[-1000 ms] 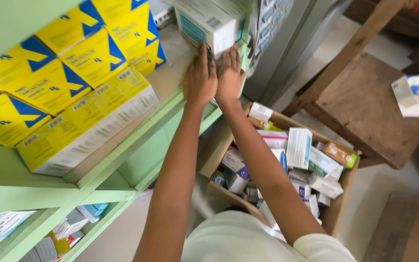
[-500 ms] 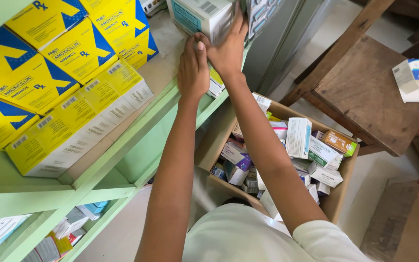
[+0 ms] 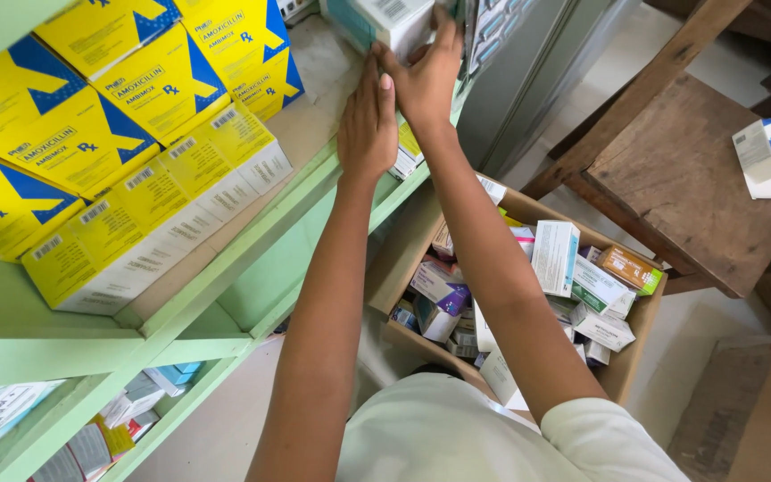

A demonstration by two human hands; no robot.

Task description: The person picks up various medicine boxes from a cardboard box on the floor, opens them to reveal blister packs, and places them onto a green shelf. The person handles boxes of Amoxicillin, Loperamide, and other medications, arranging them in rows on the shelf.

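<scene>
Grip: right hand [image 3: 427,71] is spread flat against the white-and-teal box [image 3: 384,20] at the back of the green shelf [image 3: 252,259]. Left hand [image 3: 368,125] lies open, palm down, just below it, fingertips touching the box. Versus a second ago I see both hands further up the shelf, box pushed deeper. Yellow cartons [image 3: 127,134] and the cardboard crate [image 3: 528,295] below are unchanged.

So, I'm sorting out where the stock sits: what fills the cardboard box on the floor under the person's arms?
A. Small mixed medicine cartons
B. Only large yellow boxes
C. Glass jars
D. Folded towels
A: the cardboard box on the floor holds a jumble of small medicine cartons in white, purple and orange, while the yellow boxes sit up on the green shelf.
</scene>
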